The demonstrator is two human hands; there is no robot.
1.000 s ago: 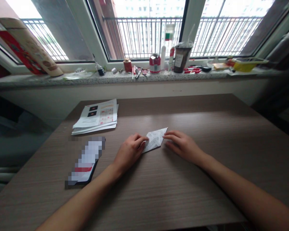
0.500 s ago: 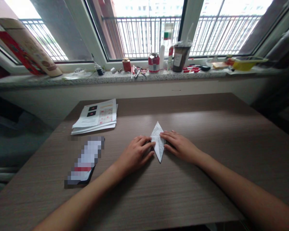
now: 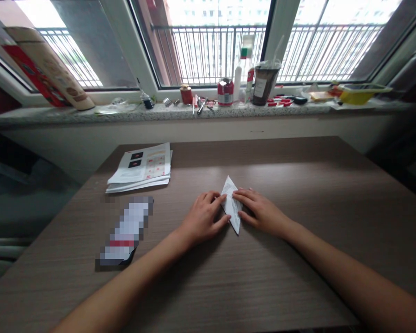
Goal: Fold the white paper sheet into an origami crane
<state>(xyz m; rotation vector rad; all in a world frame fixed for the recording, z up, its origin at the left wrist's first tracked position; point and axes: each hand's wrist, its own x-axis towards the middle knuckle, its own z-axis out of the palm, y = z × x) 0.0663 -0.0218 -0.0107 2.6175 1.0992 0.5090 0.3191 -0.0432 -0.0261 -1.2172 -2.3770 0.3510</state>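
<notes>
A small sheet of printed white paper point(image 3: 235, 217), folded into a narrow diamond, lies on the brown table with one point away from me and one towards me. On its left side, my left hand point(image 3: 201, 218) has bent fingers at the upper edge and the thumb at the lower edge. My right hand point(image 3: 263, 212) grips the right side, its fingertips over the paper and its thumb by the right edge. Both hands rest low against the tabletop. The paper's underside is hidden.
Left of my hands lies a phone point(image 3: 128, 231) with a blurred-out screen. Behind it is a stack of printed sheets point(image 3: 142, 166). Along the windowsill point(image 3: 114, 115) stand a red can point(image 3: 225, 92), a dark drink cup point(image 3: 264, 83) and a yellow container point(image 3: 358, 95).
My left hand has shifted right and its thumb now touches the paper's lower left edge. The paper's near point has swung slightly right. The whole view has shifted a little.
</notes>
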